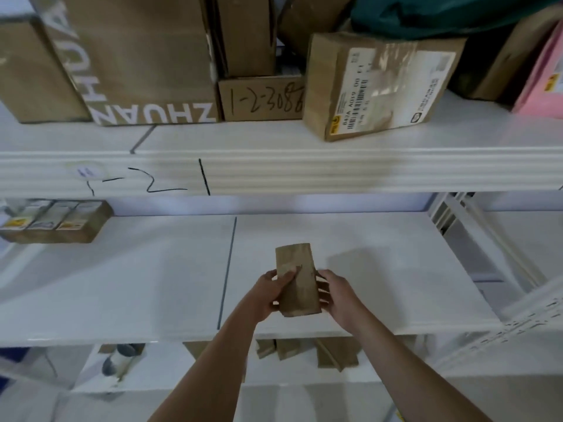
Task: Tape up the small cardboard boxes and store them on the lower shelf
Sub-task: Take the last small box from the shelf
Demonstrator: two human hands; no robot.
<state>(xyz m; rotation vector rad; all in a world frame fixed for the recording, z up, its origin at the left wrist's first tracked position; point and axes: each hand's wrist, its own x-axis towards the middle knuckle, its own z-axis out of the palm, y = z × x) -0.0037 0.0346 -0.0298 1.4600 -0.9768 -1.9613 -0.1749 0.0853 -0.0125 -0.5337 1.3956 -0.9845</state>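
My left hand (269, 292) and right hand (336, 295) clasped round a small plain brown cardboard box (297, 281), one on each side, above the white lower shelf (122, 284)

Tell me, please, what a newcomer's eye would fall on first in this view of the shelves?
First, the small cardboard box at centre, held over the lower shelf between the left hand and the right hand, fingers curled round its sides. Next, the big carton with white ZHUAN lettering on the upper shelf at left, and the labelled parcel tilted to its right. A row of little boxes sits far left on the lower shelf.
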